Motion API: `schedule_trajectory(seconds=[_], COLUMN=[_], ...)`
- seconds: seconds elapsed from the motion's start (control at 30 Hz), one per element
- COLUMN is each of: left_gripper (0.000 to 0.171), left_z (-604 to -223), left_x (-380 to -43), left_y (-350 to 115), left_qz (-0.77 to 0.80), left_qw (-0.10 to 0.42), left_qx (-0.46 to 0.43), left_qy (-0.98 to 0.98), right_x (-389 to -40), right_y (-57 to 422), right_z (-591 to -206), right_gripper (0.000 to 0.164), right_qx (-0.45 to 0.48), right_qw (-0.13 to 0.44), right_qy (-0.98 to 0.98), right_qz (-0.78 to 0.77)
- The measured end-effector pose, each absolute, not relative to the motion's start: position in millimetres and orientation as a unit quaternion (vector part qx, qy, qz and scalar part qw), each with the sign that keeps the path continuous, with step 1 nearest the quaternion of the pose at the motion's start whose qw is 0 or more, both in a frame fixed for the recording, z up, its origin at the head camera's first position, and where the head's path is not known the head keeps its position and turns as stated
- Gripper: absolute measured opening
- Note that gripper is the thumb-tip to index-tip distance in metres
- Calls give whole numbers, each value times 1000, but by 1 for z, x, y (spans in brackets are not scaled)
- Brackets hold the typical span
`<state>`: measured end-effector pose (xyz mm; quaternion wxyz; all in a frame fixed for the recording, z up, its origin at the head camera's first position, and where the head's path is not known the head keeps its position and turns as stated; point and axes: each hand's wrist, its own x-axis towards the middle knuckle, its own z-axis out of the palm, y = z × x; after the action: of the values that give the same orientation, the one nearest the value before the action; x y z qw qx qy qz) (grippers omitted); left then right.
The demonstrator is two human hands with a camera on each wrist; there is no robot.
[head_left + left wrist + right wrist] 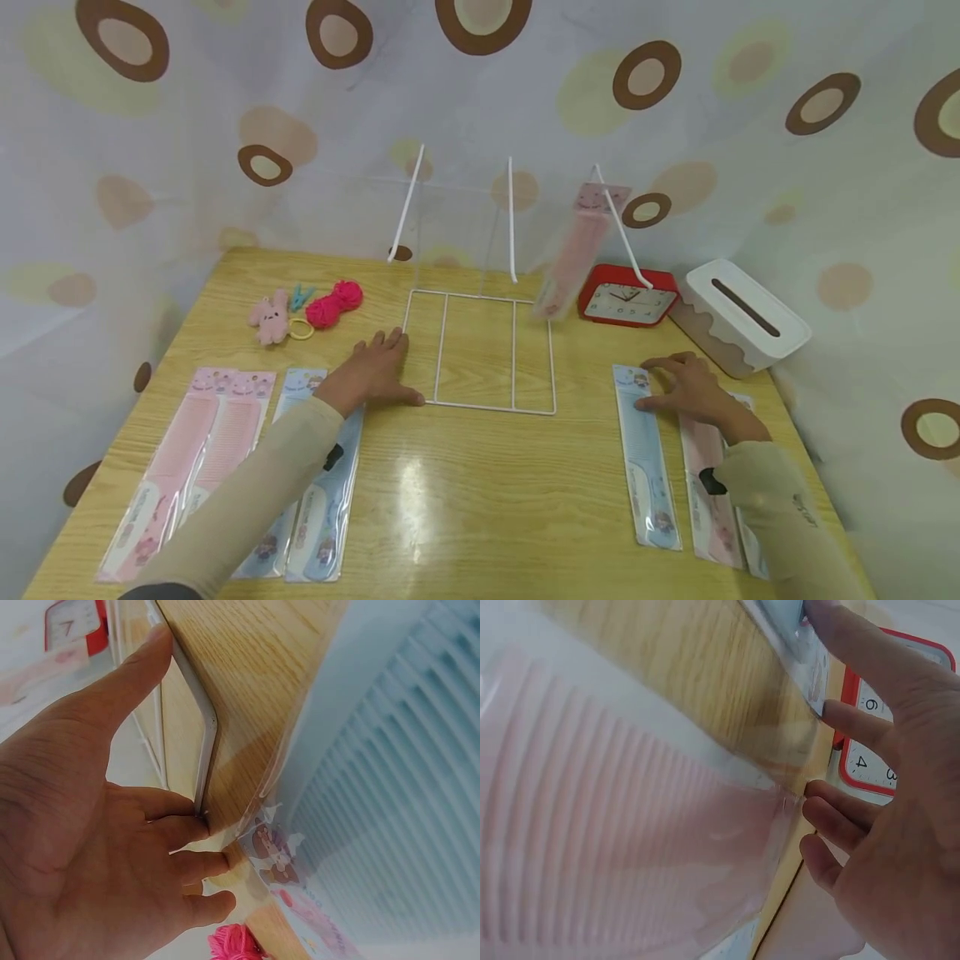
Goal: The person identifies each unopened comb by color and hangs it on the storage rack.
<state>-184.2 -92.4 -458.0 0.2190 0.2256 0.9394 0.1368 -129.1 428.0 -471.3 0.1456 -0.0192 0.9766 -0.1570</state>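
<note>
My left hand (pixel 377 372) is at the front left corner of a white wire rack (pixel 496 408), fingers spread. Its thumb lies along the front rod, and fingertips meet the side rod in the left wrist view. Below that forearm lie two packaged blue combs (pixel 324 508), partly covered by the sleeve. On the right, my right hand (pixel 692 390) reaches over the top of another packaged blue comb (pixel 647 454). Its thumb and index finger touch the packet's upper right edge, standing apart. A packaged pink comb (pixel 630 825) lies under that wrist, beside another packet mostly hidden by the sleeve.
One pink comb packet (pixel 576 250) hangs on the rack's right hook. Behind are a red clock (pixel 628 296) and a tissue box (pixel 742 312). Two pink comb packets (pixel 176 458) lie at left, below a plush toy (pixel 271 318), pink yarn (pixel 333 305) and a blue clip (pixel 301 297).
</note>
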Motion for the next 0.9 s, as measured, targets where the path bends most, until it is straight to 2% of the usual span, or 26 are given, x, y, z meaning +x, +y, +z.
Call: schedule_trajectory(seconds=[0.23, 0.4, 0.57, 0.73, 0.9], left_gripper=[110, 112, 111, 111, 112], left_z=[-459, -461, -458, -456, -459], left_x=[-184, -183, -181, -181, -183], left_y=[-93, -94, -95, -95, -94], left_qz=[138, 135, 139, 144, 143], left_qw=[214, 219, 215, 216, 217], left_qx=[226, 223, 219, 219, 219], left_qy=[940, 940, 942, 940, 941], right_x=[-135, -130, -119, -102, -87], right_y=[419, 403, 377, 344, 303], right_z=[-464, -441, -404, -367, -333], right_gripper=[80, 46, 28, 19, 18], right_qx=[-22, -46, -74, -125, -197], right_qw=[126, 120, 115, 62, -6], right_qy=[975, 965, 950, 933, 906], right_qz=[-181, -229, -282, -332, -375])
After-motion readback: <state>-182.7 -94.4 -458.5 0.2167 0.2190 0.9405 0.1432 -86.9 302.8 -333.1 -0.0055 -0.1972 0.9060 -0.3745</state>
